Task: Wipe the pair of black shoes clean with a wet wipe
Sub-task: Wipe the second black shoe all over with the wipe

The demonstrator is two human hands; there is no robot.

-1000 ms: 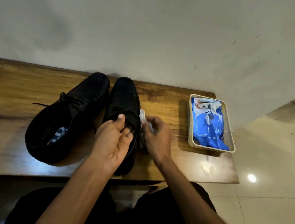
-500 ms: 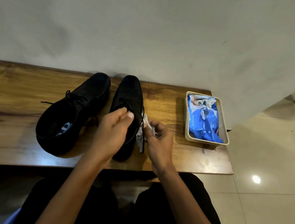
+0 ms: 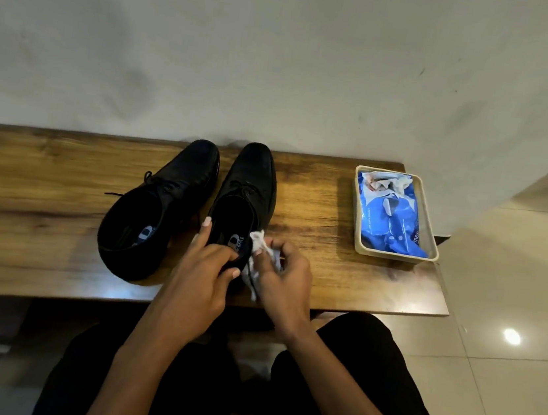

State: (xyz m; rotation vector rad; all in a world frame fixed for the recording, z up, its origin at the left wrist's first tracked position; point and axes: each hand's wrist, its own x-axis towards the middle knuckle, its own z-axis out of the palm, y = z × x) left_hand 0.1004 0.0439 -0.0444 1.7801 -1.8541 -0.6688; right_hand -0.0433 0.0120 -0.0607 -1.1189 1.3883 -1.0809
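Now: right hand [image 3: 286, 279], acting as the grip, closed round a crumpled white wet wipe [image 3: 261, 257], fingers curled, wipe bunched between thumb and fingertips and pressed against the outer heel side of the right black shoe [image 3: 249, 183]. Left hand [image 3: 204, 274] gripping the same shoe's heel collar, forefinger up along the inner rim, other fingers curled over the back edge into the opening, thumb on the outside near the wipe. Left hand just left of the grip, almost touching the wipe.

Right black shoe upright on the wooden counter [image 3: 44, 186], toe pointing away toward the wall [image 3: 284, 53], laces tied, insole logo visible inside, directly ahead-left of the grip. Left black shoe [image 3: 158, 207] further left of the grip, beside the first, toes close, heel angled outward, one lace end [image 3: 114, 193] trailing onto the counter; untouched by either hand.

Well to the right of the grip and slightly ahead: beige plastic tray [image 3: 394, 255] near the counter's right end, holding a blue wet-wipe pack [image 3: 391, 221] with crumpled white used wipes [image 3: 386, 181] at its far end. Text on pack too small to read.

Below the grip: counter's near edge, person's dark-clad knees [image 3: 367, 363], tiled floor [image 3: 504, 373] to the right with a bright light reflection.
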